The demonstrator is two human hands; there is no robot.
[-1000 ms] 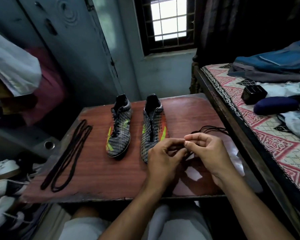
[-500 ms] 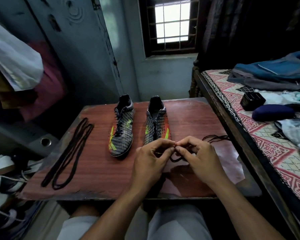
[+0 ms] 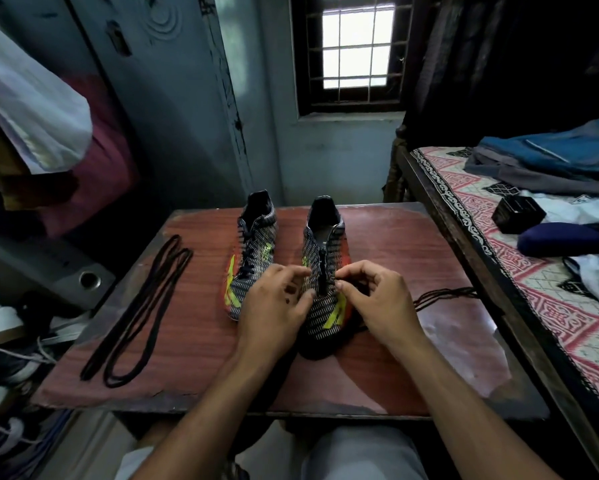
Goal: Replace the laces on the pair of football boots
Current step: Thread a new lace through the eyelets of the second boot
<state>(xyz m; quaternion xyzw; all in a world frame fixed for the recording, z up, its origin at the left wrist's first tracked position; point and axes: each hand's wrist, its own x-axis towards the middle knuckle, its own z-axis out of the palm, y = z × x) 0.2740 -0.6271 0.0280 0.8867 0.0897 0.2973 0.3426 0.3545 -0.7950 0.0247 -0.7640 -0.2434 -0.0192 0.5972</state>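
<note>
A black lace [image 3: 443, 295] is being pinched in the right hand [image 3: 377, 299] grip, while the right boot [image 3: 325, 271] is being touched by the curled left hand [image 3: 273, 299] — both boots standing on the table [image 3: 395, 244], the left boot [image 3: 253, 251] still laced, a spare lace [image 3: 142, 306] lying well apart.

So the table [image 3: 388, 362] is a reddish wood-grain top, pretty worn, with the veneer chipped along the front edge and a pale scuffed patch on the right side. Two football boots stand side by side in the middle, toes toward the person: left boot [image 3: 253, 258] laced, right boot [image 3: 325, 271] with its eyelets bare. A long black lace [image 3: 142, 306] lies looped over on the left side, and another black lace [image 3: 443, 295] is bunched at the right edge. Right next to the table there's a bed [image 3: 471, 216] with a patterned sheet, clothes, a small black box [image 3: 518, 213] and a dark blue case [image 3: 561, 239] on it.
</note>
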